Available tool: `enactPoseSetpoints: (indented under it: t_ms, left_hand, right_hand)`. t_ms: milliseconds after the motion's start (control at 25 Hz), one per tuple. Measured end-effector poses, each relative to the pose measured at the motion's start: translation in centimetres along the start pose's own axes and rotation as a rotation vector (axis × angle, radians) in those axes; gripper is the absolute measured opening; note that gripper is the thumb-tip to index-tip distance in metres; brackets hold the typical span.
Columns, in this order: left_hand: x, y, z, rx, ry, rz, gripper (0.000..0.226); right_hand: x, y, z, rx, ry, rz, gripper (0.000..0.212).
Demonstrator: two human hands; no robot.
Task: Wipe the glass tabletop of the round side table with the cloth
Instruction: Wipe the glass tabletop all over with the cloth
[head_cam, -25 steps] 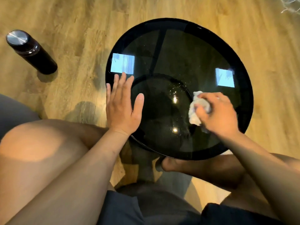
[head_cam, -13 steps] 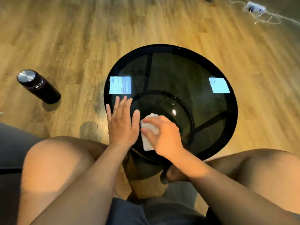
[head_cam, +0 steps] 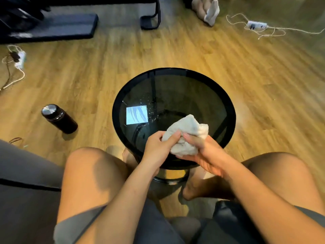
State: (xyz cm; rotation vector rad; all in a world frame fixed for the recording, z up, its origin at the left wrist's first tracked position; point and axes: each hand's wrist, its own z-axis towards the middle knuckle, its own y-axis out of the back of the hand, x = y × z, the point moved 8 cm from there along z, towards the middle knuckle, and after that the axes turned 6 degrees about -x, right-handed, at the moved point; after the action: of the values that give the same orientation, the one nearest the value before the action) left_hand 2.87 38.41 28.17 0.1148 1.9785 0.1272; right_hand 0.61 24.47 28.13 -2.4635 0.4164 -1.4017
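White cloth [head_cam: 186, 131] in hands [head_cam: 156, 147] [head_cam: 206, 153]; capped black bottle [head_cam: 59, 119] aside

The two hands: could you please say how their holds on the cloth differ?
The left hand pinches the cloth at an edge; the right hand cups its bulk from below. The left hand shows its back; the right hand shows its palm. Both hold it over the glass tabletop.

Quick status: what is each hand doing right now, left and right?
Left hand: fingers pinch the cloth.
Right hand: grips the same cloth, thumb on top.
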Motion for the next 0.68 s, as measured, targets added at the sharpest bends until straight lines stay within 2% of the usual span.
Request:
enactPoseSetpoints:
  t_ms: [80,200,240,360,440,520,560,640,680]
  left_hand:
    - [0.8,0.6,-1.1,-0.039,-0.006,-0.045,0.021]
    - [1.4,1.3,-1.8,-0.065,0.013,-0.088,0.008]
    - [1.6,1.1,-2.1,-0.026,0.03,-0.107,0.008]
    - [2.4,-0.5,-3.1,0.166,0.086,-0.098,0.046]
    - [3.0,-1.3,-3.6,0.309,0.14,-0.256,0.064]
    - [2.8,-1.8,-4.3,0.455,0.259,-0.51,0.066]
    - [2.7,-2.1,-4.8,0.508,0.323,-0.603,0.063]
    - [2.7,-2.4,-4.8,0.502,0.355,-0.669,0.056]
    - [2.8,-2.2,-4.5,0.453,0.324,-0.656,0.057]
  right_hand:
    - [0.7,2.7,-0.5,-0.245,0.117,-0.209,0.028]
    - [0.6,5.1,-1.4,-0.414,0.116,-0.182,0.022]
    - [0.3,5.3,-1.4,-0.391,0.085,-0.104,0.028]
    - [-0.1,2.3,-1.9,-0.073,-0.059,0.15,0.05]
    - [-0.7,1.1,-2.3,0.071,-0.191,0.246,0.065]
    - [-1.1,0.8,-2.6,0.113,-0.243,0.278,0.075]
    - [-0.9,1.0,-2.4,0.101,-0.21,0.272,0.072]
    - [0.0,2.2,-1.6,-0.022,-0.042,0.134,0.054]
    - [0.9,2.7,-1.4,-0.099,0.081,-0.028,0.045]
